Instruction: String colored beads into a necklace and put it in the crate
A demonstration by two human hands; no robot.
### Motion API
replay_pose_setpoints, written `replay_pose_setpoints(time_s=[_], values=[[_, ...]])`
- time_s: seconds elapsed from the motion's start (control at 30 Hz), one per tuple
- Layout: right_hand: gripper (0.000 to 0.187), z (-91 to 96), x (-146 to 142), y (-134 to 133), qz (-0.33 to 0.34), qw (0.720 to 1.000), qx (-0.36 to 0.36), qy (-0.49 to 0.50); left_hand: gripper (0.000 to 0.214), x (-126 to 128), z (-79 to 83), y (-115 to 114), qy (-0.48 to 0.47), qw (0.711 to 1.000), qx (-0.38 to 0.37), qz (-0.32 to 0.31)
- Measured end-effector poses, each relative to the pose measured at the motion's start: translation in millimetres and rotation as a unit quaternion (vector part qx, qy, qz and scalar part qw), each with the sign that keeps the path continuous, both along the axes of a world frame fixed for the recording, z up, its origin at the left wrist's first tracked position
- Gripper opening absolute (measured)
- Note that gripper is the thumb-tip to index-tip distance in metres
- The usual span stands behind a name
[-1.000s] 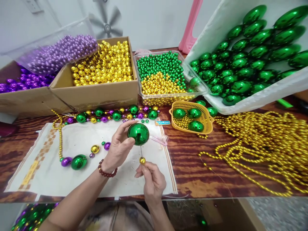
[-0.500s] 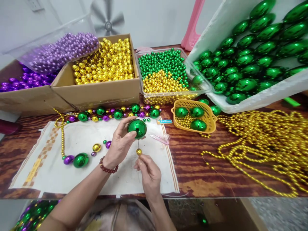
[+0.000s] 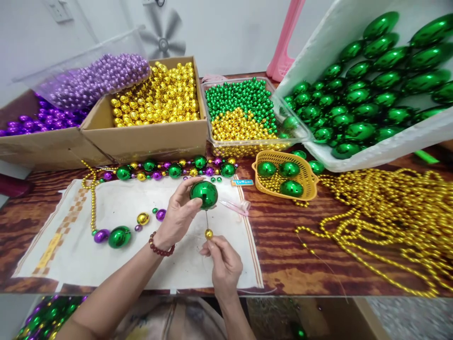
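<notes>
My left hand [image 3: 179,212] grips a large shiny green bead [image 3: 204,194] between thumb and fingers above the white cloth [image 3: 120,269]. A thin, straight needle [image 3: 207,221] runs down from the green bead. On it sits a small gold bead [image 3: 209,233], just above my right fingertips. My right hand [image 3: 226,264] is closed in a pinch on the needle below that bead. To the left on the cloth lie a purple bead [image 3: 161,215], a gold bead [image 3: 143,218] and a big green bead [image 3: 119,236], joined to a gold strand [image 3: 93,208].
Behind the cloth lies a mixed bead strand [image 3: 174,170]. Farther back are a carton of gold beads [image 3: 148,139], a clear tub [image 3: 260,141] and a white foam box [image 3: 307,61]. A yellow basket [image 3: 311,182] and heaped gold bead strands [image 3: 385,203] lie right; pink tweezers [image 3: 233,207] are nearer.
Both hands sit slightly lower and farther right in view, still holding the green bead and needle. The whole scene has shifted a little downward. The gap between green and gold beads looks much the same.
</notes>
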State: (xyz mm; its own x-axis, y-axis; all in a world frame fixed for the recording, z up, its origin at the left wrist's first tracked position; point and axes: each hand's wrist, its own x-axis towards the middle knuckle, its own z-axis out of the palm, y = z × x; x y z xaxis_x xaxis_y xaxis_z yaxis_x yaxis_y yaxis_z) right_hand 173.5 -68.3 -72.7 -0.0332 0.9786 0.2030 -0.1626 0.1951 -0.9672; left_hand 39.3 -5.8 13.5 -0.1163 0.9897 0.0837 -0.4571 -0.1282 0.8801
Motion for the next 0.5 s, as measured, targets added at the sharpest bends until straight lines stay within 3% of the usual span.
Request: replay_pose_setpoints(time_s=[0.23,0.5], values=[[0.017,0.6,-1,-16,-0.038,0.998,-0.047,0.015,0.044,-3,0.3,1,-0.023,0.999,-0.022,-0.015],[0.018,8.4,-9,-7,-0.052,0.996,-0.069,0.034,0.047,-2,1.2,1,-0.03,0.999,-0.036,-0.022]])
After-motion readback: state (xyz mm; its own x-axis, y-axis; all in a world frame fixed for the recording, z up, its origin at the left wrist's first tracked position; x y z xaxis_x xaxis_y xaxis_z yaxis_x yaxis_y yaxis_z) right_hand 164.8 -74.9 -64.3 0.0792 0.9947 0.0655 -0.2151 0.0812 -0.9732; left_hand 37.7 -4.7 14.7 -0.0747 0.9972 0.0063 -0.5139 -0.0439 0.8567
